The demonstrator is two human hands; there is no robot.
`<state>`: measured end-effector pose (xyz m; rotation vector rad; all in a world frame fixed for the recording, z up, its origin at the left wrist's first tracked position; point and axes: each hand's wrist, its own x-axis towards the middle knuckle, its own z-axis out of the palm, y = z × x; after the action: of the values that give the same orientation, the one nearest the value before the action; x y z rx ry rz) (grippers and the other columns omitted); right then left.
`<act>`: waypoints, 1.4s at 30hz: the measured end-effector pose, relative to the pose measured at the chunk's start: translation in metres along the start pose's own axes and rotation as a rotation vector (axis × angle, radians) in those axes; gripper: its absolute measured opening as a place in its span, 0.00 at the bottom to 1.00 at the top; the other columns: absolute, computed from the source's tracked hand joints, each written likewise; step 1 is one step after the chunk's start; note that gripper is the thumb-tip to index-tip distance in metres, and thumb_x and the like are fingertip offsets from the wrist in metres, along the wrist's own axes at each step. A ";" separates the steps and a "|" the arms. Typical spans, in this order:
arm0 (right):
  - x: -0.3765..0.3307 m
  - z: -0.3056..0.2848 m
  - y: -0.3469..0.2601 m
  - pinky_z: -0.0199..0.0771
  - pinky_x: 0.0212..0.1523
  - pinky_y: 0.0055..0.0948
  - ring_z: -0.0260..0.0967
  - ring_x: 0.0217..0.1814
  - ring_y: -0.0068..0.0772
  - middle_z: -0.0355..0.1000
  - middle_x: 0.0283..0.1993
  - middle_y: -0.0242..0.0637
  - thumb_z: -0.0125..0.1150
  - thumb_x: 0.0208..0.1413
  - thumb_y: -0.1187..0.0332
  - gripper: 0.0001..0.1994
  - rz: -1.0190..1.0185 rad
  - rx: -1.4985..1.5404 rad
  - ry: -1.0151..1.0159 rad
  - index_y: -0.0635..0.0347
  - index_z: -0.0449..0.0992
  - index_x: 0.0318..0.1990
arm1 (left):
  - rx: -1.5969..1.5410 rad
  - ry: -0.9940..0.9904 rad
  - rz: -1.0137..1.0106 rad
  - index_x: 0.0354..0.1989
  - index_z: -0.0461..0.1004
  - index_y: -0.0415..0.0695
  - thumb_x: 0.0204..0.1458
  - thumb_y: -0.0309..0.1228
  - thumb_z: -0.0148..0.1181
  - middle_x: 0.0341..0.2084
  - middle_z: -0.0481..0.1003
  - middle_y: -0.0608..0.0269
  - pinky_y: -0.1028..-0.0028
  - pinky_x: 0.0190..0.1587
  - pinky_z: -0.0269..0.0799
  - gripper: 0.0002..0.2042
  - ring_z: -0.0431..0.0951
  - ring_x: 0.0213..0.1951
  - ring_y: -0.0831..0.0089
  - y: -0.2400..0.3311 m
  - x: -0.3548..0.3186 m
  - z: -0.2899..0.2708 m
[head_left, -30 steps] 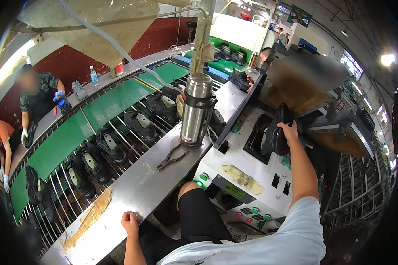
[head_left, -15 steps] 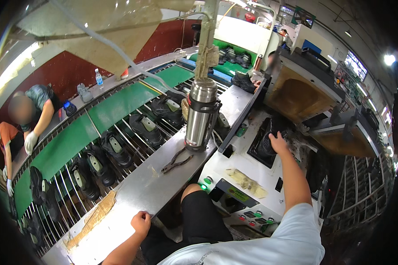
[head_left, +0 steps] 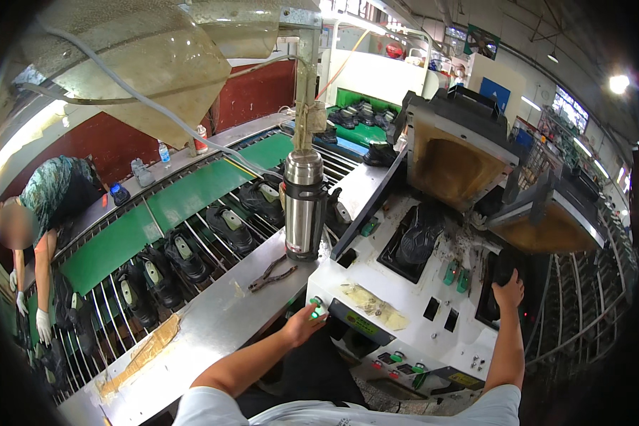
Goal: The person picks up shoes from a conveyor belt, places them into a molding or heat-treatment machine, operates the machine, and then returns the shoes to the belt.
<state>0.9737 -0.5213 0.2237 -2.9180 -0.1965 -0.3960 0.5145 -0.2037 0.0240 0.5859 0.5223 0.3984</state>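
My left hand reaches to the front corner of the white machine, its fingers stretched out at a lit green push button. My right hand is closed around the near end of a black shoe in the machine's right-hand well. Another black shoe sits in the left-hand well, with nobody touching it. Above the wells, the left lid and the right lid stand raised.
Left of the machine, a metal bench carries a steel thermos and pliers. Beyond it, black shoes stand on a roller conveyor with a green belt. A co-worker in white gloves bends over its far side.
My right hand has left the shoe in the left well and moved right to the other shoe. My left hand, closed before, has moved from the bench to the green button.
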 end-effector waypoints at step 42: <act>-0.433 -0.065 -0.217 0.57 0.63 0.34 0.60 0.64 0.41 0.63 0.61 0.44 0.69 0.43 0.60 0.36 -1.292 1.184 -1.475 0.67 0.63 0.60 | -0.237 -0.014 0.714 0.55 0.67 0.37 0.39 0.37 0.70 0.45 0.76 0.54 0.63 0.51 0.74 0.33 0.78 0.45 0.63 0.042 -0.335 -0.013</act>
<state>0.5099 -0.3693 0.2026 -1.0286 -1.6525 1.2788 0.2312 -0.3311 0.1578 0.5317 0.2305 1.1167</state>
